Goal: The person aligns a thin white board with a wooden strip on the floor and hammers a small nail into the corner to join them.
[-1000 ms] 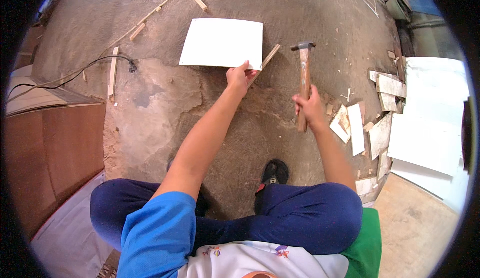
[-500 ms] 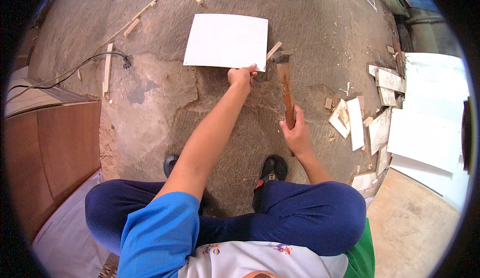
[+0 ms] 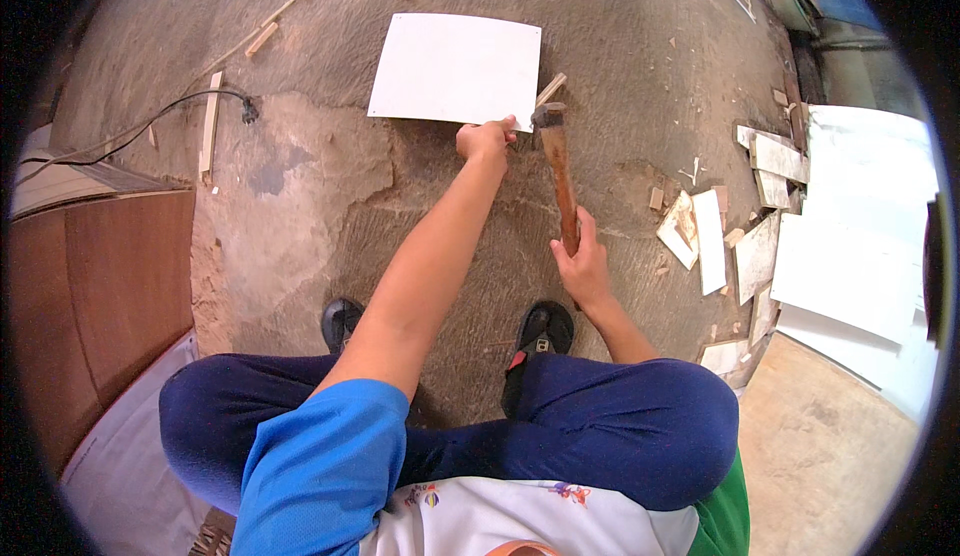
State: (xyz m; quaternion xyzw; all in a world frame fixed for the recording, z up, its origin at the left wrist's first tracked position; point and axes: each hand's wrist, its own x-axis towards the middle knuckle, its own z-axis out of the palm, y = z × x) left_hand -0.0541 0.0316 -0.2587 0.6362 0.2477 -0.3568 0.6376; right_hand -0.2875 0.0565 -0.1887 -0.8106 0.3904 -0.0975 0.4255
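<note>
A thin white rectangular board (image 3: 455,68) with small dark dots at its corners is raised above the floor in front of me. My left hand (image 3: 486,140) is closed on its near edge, close to the right corner, the thumb on top and the other fingers curled at the edge. Any small piece in that pinch is too small to make out. My right hand (image 3: 584,270) is wrapped round the wooden handle of a hammer (image 3: 558,171). The hammer's dark metal head is just right of the board's near right corner. A wooden strip (image 3: 550,88) sticks out beyond the board's right edge.
Wood offcuts (image 3: 710,241) and white sheets (image 3: 850,276) lie to the right. A black cable with a plug (image 3: 249,110) and a loose wooden strip (image 3: 210,126) are on the concrete floor at left. Brown panels (image 3: 110,286) stand at far left; my shoes (image 3: 545,331) are below.
The hammer head has moved left, closer to the board's near right corner. My left hand keeps its hold at the board's edge. The whole view has shifted slightly.
</note>
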